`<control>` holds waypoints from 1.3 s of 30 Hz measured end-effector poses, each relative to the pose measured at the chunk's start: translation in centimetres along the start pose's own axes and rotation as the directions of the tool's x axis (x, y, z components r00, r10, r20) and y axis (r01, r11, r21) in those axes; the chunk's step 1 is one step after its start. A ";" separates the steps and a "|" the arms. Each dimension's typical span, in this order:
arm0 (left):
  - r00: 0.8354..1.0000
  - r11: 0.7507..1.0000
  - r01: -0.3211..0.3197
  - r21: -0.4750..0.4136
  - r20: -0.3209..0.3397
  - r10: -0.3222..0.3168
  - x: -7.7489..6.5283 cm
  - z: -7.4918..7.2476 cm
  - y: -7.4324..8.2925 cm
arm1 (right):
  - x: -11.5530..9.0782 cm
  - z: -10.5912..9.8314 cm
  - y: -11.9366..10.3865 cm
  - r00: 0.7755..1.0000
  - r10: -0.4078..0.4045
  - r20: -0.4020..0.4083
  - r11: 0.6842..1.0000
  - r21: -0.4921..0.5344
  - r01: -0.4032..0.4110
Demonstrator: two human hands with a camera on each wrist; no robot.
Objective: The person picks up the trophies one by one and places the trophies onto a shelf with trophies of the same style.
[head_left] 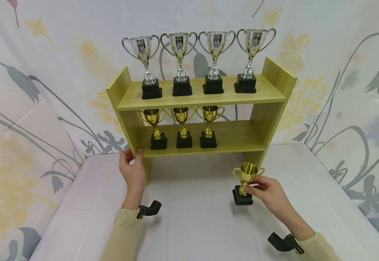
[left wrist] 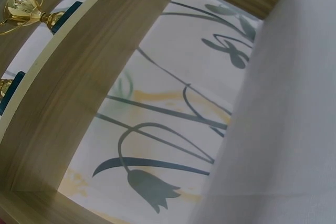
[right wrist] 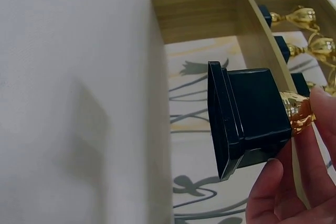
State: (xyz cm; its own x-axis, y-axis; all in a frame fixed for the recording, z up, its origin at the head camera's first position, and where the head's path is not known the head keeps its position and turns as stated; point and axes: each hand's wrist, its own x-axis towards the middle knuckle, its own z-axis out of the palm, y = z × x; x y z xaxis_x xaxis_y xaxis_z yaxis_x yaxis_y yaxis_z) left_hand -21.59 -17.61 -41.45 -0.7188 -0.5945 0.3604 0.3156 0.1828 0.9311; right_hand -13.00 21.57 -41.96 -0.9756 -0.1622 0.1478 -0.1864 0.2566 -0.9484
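Observation:
My right hand (head_left: 271, 194) pinches a small gold trophy cup (head_left: 248, 172) by its stem, just in front of the rack's lower right. The cup stands nearly upright, its black base (right wrist: 260, 108) apart from the table. In the right wrist view the fingers (right wrist: 315, 169) close around the gold stem. My left hand (head_left: 134, 175) grips the left side panel of the two-tier wooden rack (head_left: 192, 103), with the thumb at its front edge. That hand is out of sight in the left wrist view. Three gold trophies (head_left: 182, 116) stand in a row on the lower shelf, toward the left.
Several silver trophies (head_left: 214, 43) with black bases line the upper shelf. Bare board (head_left: 238, 139) shows at the right of the lower shelf. A white cloth covers the table (head_left: 192, 217), and flower-printed fabric (head_left: 62, 54) hangs behind.

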 end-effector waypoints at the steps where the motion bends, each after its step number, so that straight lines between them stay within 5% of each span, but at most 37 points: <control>1: 1.000 1.000 0.000 -0.002 0.000 0.000 0.0 0.0 0.0 | 0.0 0.0 0.0 1.000 -0.008 0.000 1.000 0.000 0.008; 39: 1.000 1.000 -0.012 -0.015 -0.008 0.012 0.0 0.1 -0.2 | 0.8 -0.7 -1.6 0.997 -0.071 -0.002 0.997 -0.006 0.071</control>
State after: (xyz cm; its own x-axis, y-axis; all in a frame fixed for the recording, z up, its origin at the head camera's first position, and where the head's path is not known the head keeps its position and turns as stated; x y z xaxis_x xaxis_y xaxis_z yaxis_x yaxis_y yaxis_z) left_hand -21.71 -17.61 -41.58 -0.7103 -0.5982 0.3709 0.3332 0.1784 0.9258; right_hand -13.61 21.73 -40.13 -0.9601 -0.1784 0.2154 -0.2560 0.2502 -0.9337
